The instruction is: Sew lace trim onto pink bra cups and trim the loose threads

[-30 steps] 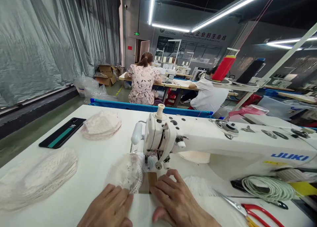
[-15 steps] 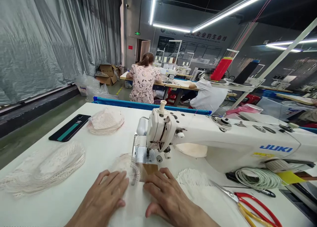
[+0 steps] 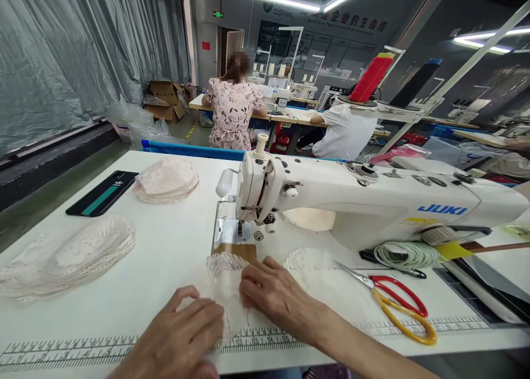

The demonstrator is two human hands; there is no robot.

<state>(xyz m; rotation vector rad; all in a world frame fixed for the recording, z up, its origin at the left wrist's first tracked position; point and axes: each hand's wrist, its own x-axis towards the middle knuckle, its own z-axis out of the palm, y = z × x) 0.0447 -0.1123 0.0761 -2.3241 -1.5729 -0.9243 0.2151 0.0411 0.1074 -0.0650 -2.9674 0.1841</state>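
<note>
A sheer white fabric piece point(image 3: 227, 291) with a lacy edge lies on the table in front of the sewing machine point(image 3: 265, 191). My left hand point(image 3: 182, 329) rests on its left side, fingers stretched out and slightly blurred. At the right side, my right hand point(image 3: 277, 296) has its fingers bent and pinched on the fabric; the fingertips are partly hidden. Just beyond the fabric, a brown plate point(image 3: 236, 252) sits before the needle and presser foot point(image 3: 240, 228). Another white lacy piece point(image 3: 308, 263) lies right of my right hand.
Scissors point(image 3: 397, 302) with red and yellow handles lie at right, near coiled pale cord point(image 3: 408, 256). Stacks of lace pieces point(image 3: 95, 252) and pinkish fabric point(image 3: 168, 180) lie left, beside a phone point(image 3: 101, 194). A ruler strip point(image 3: 70, 350) runs along the front edge. Two people sit beyond.
The fabric has come back toward me, away from the needle, and its lacy edge now faces the machine. Both hands moved nearer the front edge; the view tilted down.
</note>
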